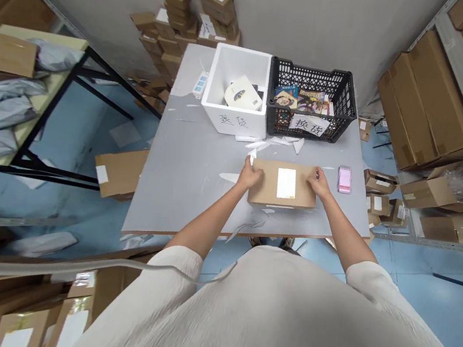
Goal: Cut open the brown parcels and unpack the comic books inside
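Note:
A flat brown cardboard box with a white label lies on the grey table in front of me. My left hand grips the box's left end, fingers curled over the edge. My right hand holds the box's far right corner, fingers bent on the top. A pink item lies on the table just right of the box.
A white foam bin with a box inside and a black plastic crate with packaged goods stand at the table's far edge. White paper scraps lie before them. Cardboard boxes fill shelves at right and pile on the floor.

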The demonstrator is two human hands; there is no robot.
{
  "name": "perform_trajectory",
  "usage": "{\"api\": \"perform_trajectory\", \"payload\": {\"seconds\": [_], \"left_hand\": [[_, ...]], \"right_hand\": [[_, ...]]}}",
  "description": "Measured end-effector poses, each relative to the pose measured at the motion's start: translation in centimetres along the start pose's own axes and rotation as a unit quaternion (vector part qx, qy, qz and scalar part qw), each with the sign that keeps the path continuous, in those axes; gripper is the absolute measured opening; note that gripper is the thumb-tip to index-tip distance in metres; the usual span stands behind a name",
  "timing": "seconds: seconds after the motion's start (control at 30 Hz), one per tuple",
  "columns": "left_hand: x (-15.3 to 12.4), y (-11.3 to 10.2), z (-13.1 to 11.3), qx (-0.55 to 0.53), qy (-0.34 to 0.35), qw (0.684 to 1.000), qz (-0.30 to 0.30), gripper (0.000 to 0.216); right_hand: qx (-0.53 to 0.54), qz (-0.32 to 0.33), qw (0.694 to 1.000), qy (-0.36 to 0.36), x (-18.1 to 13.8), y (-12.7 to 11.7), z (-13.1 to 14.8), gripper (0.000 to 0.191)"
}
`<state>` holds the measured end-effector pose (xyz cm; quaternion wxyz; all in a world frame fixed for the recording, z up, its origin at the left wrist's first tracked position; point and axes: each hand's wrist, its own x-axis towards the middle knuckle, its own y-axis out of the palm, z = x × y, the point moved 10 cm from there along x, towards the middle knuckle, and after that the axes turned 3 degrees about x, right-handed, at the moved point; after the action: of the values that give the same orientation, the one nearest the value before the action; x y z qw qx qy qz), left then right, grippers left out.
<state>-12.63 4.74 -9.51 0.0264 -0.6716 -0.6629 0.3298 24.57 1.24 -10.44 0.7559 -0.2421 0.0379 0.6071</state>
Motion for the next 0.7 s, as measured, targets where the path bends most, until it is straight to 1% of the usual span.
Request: {"api": "perform_trajectory", "payload": {"seconds": [0.1,0.2,0.3,0.4,0.5,0.6,0.7], "left_hand": [[-0.9,0.3,-0.7,-0.011,0.002,1.0,0.002,0.111],[-1.7,-0.4,-1.4,-0.025,0.014,0.999,-0.027,0.103],[-2.0,-1.5,-2.5,-0.033,0.027,0.998,-0.055,0.093],[-1.9,-2.6,-3.9,-0.048,0.042,0.994,-0.085,0.079],[-1.7,-3.0,-5.0,-0.057,0.059,0.991,-0.102,0.067],[-1.8,-2.7,-4.5,-0.039,0.061,0.991,-0.112,0.07],[-2.3,-1.7,-2.4,-0.005,0.044,0.994,-0.102,0.086]], "right_hand": [[0.027,0.001,1.0,0.007,0.0,0.4,-0.1,0.106],[0.036,-0.016,0.999,0.004,-0.9,-0.2,0.4,0.103],[0.043,-0.042,0.998,-0.03,-1.8,-1.5,2.2,0.098],[0.041,-0.084,0.994,-0.064,-2.2,-3.2,4.5,0.098],[0.027,-0.123,0.989,-0.08,-2.3,-4.4,5.6,0.096],[-0.001,-0.132,0.988,-0.076,-2.6,-4.6,4.9,0.09],[-0.056,-0.123,0.99,-0.039,-3.1,-4.2,2.4,0.085]]}}
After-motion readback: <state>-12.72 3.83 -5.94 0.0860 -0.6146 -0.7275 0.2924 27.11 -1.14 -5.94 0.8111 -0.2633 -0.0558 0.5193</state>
